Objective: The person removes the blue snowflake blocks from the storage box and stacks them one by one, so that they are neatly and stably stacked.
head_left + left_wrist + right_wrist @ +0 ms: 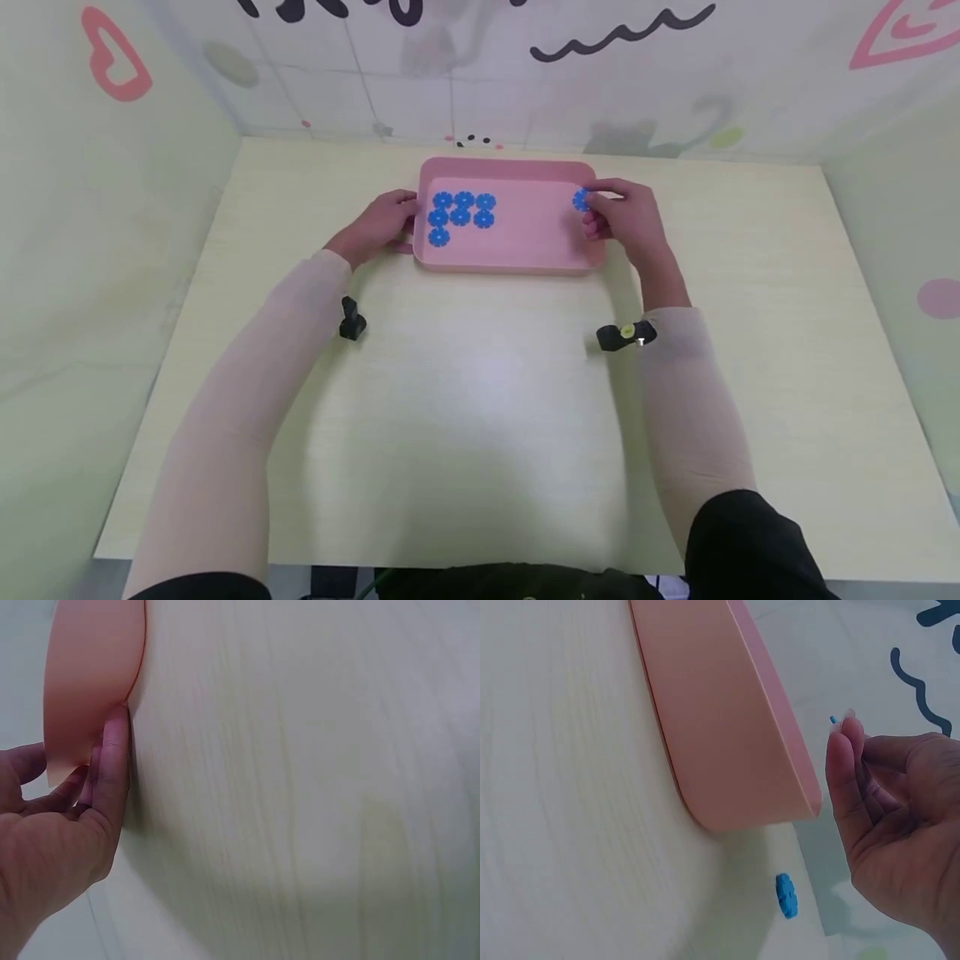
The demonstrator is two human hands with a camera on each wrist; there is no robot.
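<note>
Shallow pink plastic tray [525, 250] resting on the far middle of the pale wooden tabletop [480, 417]. Left hand [375, 227] pressed against the tray's left wall, fingers loosely curled, apparently to steady it. Right hand [626, 218] pinching a small blue flower-shaped plastic disc [581, 200] above the tray's right end. Six matching blue discs [460, 215] clustered at the tray's left end, seemingly sorted. One more blue disc [785, 895] lying on the tabletop near the tray's right corner.

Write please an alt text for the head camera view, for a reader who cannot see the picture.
A person's right hand pinches a blue disc over the right end of a pink tray; the left hand touches the tray's left end. Six more blue discs lie grouped inside on the left, on a pale wooden table.
</note>
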